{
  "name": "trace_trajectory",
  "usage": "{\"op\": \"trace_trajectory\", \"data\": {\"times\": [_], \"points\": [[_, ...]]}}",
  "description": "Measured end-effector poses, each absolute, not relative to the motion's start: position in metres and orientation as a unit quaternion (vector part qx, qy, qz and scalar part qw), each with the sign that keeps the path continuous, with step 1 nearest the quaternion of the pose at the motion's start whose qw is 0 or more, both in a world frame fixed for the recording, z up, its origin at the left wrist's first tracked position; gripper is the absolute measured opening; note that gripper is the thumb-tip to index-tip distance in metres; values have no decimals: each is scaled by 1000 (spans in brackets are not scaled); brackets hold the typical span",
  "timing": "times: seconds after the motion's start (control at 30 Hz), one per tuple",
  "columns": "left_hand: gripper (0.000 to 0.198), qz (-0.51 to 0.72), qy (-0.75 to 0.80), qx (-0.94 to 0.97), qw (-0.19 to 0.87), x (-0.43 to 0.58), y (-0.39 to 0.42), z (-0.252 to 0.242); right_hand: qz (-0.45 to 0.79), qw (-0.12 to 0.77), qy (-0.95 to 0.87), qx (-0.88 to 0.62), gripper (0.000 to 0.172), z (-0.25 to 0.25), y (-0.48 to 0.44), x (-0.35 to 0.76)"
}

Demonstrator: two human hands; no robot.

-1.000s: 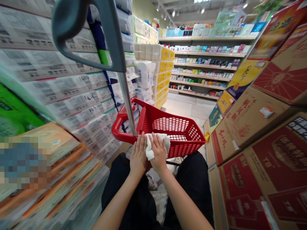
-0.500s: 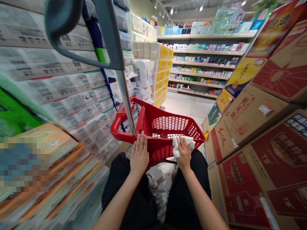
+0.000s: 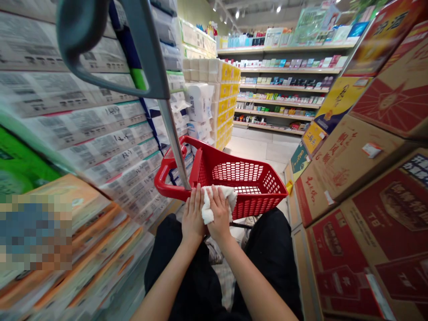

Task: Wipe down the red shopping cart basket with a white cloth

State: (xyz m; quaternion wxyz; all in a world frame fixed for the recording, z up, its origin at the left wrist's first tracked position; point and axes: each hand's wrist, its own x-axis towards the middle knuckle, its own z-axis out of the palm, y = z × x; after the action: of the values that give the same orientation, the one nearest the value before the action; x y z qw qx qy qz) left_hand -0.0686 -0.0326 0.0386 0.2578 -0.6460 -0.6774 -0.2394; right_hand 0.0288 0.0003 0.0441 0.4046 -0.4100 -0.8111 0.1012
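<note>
A red plastic shopping basket (image 3: pixel 259 206) with perforated walls stands in front of my knees, its long side facing me. My left hand (image 3: pixel 193 219) lies flat on that side, near the foot of the metal pole (image 3: pixel 174 140), fingers stretched out and holding nothing. Right beside it, my right hand (image 3: pixel 219 217) presses a white cloth (image 3: pixel 230 196) against the basket's side just below the rim. The cloth is bunched under the palm and partly hidden by the fingers. A grey handle (image 3: pixel 142 49) tops the pole at upper left.
Stacked wrapped packs (image 3: pixel 83 93) rise close on the left. Cardboard cartons (image 3: pixel 354 165) are piled close on the right. Ahead, beyond the floor tiles (image 3: pixel 254 145), stand yellow-and-white packs (image 3: pixel 225 102) and shelves (image 3: pixel 281 87) of small boxes.
My right hand has slid left along the basket's side with the cloth, from near the right end to beside my left hand. The left hand has stayed in place.
</note>
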Motion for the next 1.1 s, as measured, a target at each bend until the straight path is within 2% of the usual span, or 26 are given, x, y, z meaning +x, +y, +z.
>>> {"op": "trace_trajectory", "data": {"times": [0.3, 0.7, 0.83, 1.0, 1.1], "points": [[73, -223, -680, -647, 263, -66, -34, 44, 66, 380, -829, -405, 71, 36, 4, 43], [87, -242, -682, -651, 231, -63, -35, 47, -6, 362, -777, -514, 65, -20, 50, 167], [86, -245, -682, -649, 230, -62, -34, 47, 25, 374, -756, -536, 61, -4, 43, 144], [74, -239, -679, -642, 266, -64, -33, 41, 106, 387, -817, -414, 65, 37, 11, 55], [67, -234, -675, -640, 283, -68, -33, 39, 141, 419, -806, -394, 62, 50, -1, 26]]}}
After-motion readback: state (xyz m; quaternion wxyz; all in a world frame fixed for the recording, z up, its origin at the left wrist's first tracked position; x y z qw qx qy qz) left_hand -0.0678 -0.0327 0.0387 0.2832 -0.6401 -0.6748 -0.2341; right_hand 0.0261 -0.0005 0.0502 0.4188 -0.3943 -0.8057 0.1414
